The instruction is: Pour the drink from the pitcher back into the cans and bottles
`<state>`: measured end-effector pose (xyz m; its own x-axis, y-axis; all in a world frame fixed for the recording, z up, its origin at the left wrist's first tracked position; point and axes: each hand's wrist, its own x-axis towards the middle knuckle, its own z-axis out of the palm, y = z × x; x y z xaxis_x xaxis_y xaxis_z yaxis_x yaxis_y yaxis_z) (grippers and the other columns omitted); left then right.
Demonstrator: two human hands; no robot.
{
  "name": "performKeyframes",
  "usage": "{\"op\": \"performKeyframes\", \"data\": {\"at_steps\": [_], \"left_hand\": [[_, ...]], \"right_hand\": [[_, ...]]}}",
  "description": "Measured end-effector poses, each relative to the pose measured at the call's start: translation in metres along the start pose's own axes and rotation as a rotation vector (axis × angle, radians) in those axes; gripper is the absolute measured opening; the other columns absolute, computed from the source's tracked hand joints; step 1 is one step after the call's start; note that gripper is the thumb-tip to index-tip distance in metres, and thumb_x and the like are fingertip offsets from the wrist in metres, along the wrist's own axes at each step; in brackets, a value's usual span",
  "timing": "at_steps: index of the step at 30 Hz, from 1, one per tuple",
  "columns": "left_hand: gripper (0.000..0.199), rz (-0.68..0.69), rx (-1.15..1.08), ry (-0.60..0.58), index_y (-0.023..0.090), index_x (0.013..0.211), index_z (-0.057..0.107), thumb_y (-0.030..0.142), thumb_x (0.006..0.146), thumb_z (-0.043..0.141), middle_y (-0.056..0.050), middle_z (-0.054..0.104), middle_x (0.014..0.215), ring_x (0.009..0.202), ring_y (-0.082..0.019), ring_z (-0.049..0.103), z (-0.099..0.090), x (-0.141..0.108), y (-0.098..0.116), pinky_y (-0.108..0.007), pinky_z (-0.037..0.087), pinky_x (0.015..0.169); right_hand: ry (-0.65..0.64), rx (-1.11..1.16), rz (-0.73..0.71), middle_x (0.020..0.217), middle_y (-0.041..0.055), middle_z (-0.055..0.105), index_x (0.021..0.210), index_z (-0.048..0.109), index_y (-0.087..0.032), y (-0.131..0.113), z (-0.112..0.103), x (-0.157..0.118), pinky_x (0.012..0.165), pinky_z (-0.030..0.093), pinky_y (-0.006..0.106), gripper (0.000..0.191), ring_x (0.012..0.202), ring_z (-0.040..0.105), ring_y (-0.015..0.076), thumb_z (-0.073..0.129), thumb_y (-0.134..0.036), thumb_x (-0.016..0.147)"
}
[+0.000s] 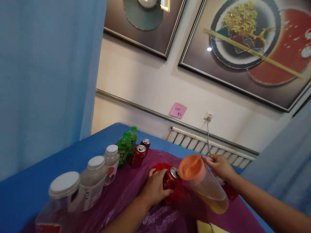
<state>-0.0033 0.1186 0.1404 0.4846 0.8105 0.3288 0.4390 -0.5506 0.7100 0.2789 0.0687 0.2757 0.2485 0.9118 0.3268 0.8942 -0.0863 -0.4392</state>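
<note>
My left hand is wrapped round a red drink can with an opened top. That can stands in or over a red dish; the hand hides where they meet. My right hand grips the handle of a clear plastic pitcher with an orange lid. The pitcher leans with its lid toward the can and has some yellowish liquid at its bottom. Lid and can are close together, and I cannot tell whether they touch. Behind my right wrist, a red object is partly hidden.
Left of my hands stand white-lidded jars, green-capped bottles and two more red cans. Purple plastic sheeting covers part of the blue table. A yellow item lies at the front. Blue curtains hang at both sides.
</note>
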Motion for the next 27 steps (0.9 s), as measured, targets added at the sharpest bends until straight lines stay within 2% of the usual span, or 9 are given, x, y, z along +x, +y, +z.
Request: {"op": "performKeyframes", "data": {"at_steps": [4, 8, 15, 20, 24, 27], "left_hand": [[0.074, -0.007, -0.004, 0.0, 0.023, 0.128, 0.057, 0.035, 0.06, 0.083, -0.011, 0.066, 0.132, 0.126, -0.033, 0.057, -0.001, 0.0, 0.0, -0.055, 0.019, 0.119], [0.073, -0.026, -0.003, 0.034, 0.024, 0.127, 0.058, 0.033, 0.06, 0.083, -0.009, 0.067, 0.131, 0.125, -0.033, 0.058, 0.0, 0.002, 0.0, -0.055, 0.022, 0.119], [0.071, -0.074, 0.054, 0.094, 0.02, 0.13, 0.058, 0.032, 0.064, 0.08, -0.012, 0.067, 0.13, 0.126, -0.035, 0.056, 0.002, 0.008, 0.0, -0.052, 0.031, 0.116], [0.068, -0.084, 0.057, 0.13, 0.023, 0.128, 0.061, 0.033, 0.063, 0.08, -0.01, 0.068, 0.128, 0.129, -0.037, 0.052, 0.004, 0.011, -0.003, -0.052, 0.038, 0.111], [0.07, -0.088, 0.066, 0.15, 0.021, 0.13, 0.06, 0.033, 0.064, 0.079, -0.011, 0.067, 0.13, 0.127, -0.036, 0.054, 0.003, 0.015, -0.004, -0.049, 0.041, 0.109], [0.068, -0.062, 0.086, 0.175, 0.022, 0.129, 0.06, 0.035, 0.065, 0.078, -0.01, 0.067, 0.129, 0.121, -0.033, 0.059, 0.002, 0.018, -0.005, -0.048, 0.043, 0.107]], "right_hand": [[0.019, 0.076, 0.01, 0.051, -0.0054, 0.023, 0.052, 0.03, -0.024, 0.005, 0.006, -0.002, 0.046, 0.018, 0.026, 0.054, 0.048, 0.025, 0.0102, 0.051, -0.067, 0.077], [0.086, 0.244, 0.041, 0.05, -0.0059, 0.023, 0.051, 0.029, -0.024, 0.016, 0.016, -0.007, 0.047, 0.02, 0.025, 0.056, 0.05, 0.025, 0.0103, 0.055, -0.068, 0.076], [0.292, 0.634, 0.258, 0.045, -0.0063, 0.035, 0.052, 0.043, -0.023, 0.052, 0.036, -0.017, 0.045, 0.026, 0.025, 0.053, 0.046, 0.033, 0.0109, 0.062, -0.068, 0.072], [0.457, 0.947, 0.417, 0.043, -0.0091, 0.032, 0.053, 0.042, -0.023, 0.076, 0.055, -0.022, 0.041, 0.024, 0.024, 0.052, 0.042, 0.029, 0.009, 0.071, -0.064, 0.066], [0.516, 1.091, 0.515, 0.044, -0.0099, 0.034, 0.059, 0.048, -0.022, 0.091, 0.065, -0.028, 0.04, 0.024, 0.023, 0.047, 0.042, 0.028, 0.0086, 0.074, -0.061, 0.064], [0.533, 1.114, 0.531, 0.047, -0.0088, 0.037, 0.063, 0.051, -0.022, 0.099, 0.067, -0.034, 0.041, 0.028, 0.024, 0.045, 0.043, 0.032, 0.0096, 0.073, -0.061, 0.067]]}}
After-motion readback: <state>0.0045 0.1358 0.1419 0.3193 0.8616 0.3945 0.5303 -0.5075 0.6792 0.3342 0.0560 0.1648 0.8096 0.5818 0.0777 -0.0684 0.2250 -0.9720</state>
